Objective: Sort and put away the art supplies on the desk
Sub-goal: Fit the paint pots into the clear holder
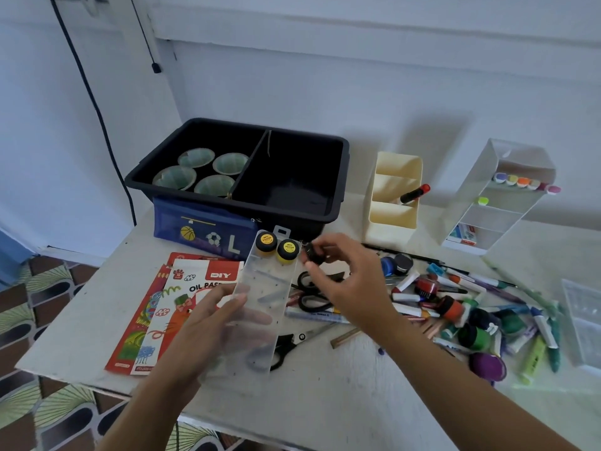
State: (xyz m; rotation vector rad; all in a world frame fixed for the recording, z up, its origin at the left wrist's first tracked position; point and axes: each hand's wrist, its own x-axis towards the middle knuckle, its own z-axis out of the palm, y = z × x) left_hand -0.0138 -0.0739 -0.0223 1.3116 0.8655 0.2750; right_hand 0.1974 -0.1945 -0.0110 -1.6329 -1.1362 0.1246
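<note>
My left hand (208, 323) holds a long clear plastic case (263, 297) from below, tilted up over the desk. Two yellow paint pots with black lids (276, 247) sit at the case's far end. My right hand (338, 275) pinches a small black-lidded paint pot (314, 253) just right of the case's far end. A heap of markers, paint tubes and paint pots (461, 307) lies on the desk to the right. Black-handled scissors (312, 294) lie under my right hand.
A black two-part bin (338, 177) with paper cups stands at the back on a blue pouch (201, 226). A cream organizer (393, 196) and a white rack (497, 196) stand at the back right. Oil pastel packs (172, 307) lie at the left, another clear case (585, 320) at the far right.
</note>
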